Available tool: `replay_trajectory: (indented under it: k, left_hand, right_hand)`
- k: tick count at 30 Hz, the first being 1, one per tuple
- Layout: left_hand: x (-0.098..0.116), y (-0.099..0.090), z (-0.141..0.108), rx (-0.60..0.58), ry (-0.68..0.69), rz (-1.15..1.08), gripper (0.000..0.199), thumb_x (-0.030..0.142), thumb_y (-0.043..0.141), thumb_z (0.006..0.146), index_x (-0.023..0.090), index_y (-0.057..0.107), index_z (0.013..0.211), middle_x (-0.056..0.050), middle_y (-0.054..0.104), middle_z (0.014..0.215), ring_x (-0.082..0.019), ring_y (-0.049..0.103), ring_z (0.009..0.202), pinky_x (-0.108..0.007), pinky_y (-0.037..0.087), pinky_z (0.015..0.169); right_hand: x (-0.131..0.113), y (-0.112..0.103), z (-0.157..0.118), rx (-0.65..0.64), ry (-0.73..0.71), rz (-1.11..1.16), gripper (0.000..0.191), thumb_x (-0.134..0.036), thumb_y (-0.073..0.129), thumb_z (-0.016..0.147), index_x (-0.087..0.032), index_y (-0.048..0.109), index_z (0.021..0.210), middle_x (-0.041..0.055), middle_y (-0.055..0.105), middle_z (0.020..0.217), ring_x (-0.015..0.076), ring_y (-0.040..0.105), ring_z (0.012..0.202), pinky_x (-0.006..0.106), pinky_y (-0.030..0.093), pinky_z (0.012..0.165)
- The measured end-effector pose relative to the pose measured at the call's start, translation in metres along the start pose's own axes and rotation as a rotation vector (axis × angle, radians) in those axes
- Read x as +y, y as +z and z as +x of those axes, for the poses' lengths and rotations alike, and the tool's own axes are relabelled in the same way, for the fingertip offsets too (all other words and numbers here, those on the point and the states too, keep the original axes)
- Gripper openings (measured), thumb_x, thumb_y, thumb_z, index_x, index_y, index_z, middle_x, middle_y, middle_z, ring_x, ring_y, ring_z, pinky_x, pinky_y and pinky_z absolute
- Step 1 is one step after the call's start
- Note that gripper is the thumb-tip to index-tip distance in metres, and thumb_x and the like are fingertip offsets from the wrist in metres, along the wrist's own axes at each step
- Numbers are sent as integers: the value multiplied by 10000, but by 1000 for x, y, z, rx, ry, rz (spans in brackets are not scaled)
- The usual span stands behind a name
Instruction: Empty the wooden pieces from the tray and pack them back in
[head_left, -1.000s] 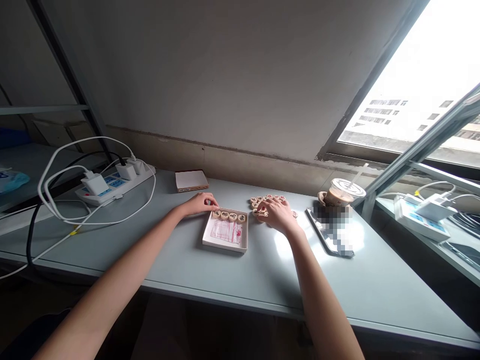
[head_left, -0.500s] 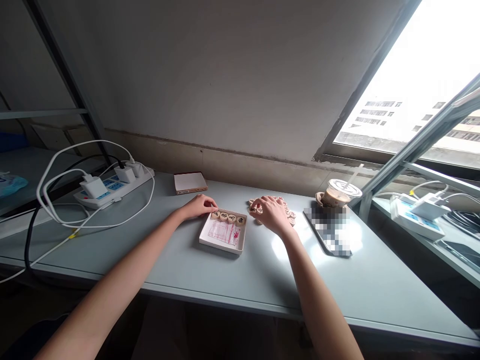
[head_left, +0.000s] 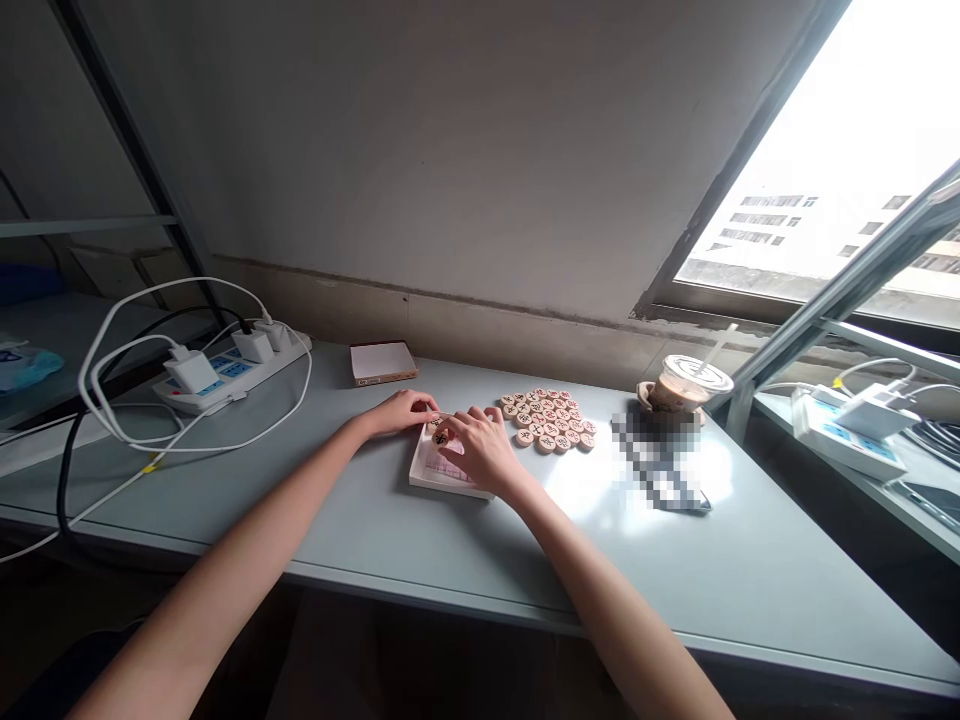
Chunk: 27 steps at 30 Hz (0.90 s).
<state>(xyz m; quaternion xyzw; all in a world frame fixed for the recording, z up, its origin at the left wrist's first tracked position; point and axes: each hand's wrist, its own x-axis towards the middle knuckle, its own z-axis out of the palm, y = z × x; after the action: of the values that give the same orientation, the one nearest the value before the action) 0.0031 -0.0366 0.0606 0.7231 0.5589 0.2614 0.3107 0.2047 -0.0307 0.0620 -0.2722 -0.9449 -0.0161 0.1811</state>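
Over the shallow white box is my right hand, its fingers closed on a round wooden xiangqi piece marked with a dark character. My left hand is at the box's far left corner, thumb and fingers pinched on its rim. Part of another piece shows along the far edge inside the box; my right hand hides the rest of that row. A printed sheet with pink lines lies on the box floor. Several more xiangqi pieces lie grouped on the table to the right of the box.
The box lid rests by the wall. At left stands a power strip with plugs and looping white cables. To the right are a lidded drink cup with a straw and a blurred flat object. Metal posts frame both sides.
My right hand has moved left from the group of pieces to above the box, carrying a piece. The group is now uncovered. My left hand stays at the box's corner.
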Motion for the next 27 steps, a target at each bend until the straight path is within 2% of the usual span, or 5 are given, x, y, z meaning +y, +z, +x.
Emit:
replay_trajectory:
  k: [3,11,16,21,27]
  left_hand:
    - [-2,-2,0,-47,0,0,392,519,514,743,167,631,872,-12,607,694,-149,493,625,-241,341,568]
    - [-5,-2,1,-86,-17,3,487,536,593,687,193,590,1032,-1,534,727,-152,483,664,-235,342,579]
    - [-4,-2,2,-137,-20,6,518,520,663,618,200,595,1020,3,502,728,-148,470,666,-229,325,562]
    - [-4,-3,1,-152,-17,1,493,510,654,630,199,600,1008,5,497,715,-139,456,653,-223,318,562]
    - [-5,-3,1,-147,-25,-2,504,515,653,622,200,603,1013,0,495,729,-145,464,664,-225,331,572]
  right_hand:
    - [-1,3,0,-9,5,-20,208,-330,518,851,-211,550,1018,50,641,947,195,484,879,341,245,808]
    - [3,-4,2,5,20,-31,181,-290,471,877,-231,631,815,32,647,915,177,490,841,340,245,771]
    - [43,-31,-9,9,175,-57,158,-330,517,851,-233,640,874,33,647,915,179,515,851,327,272,778]
    - [90,-41,-31,-230,291,-89,242,-310,701,684,-267,649,917,28,634,977,229,516,992,358,290,846]
    - [94,-38,-30,-241,309,-97,129,-257,658,712,-248,671,840,33,639,915,220,538,937,362,294,846]
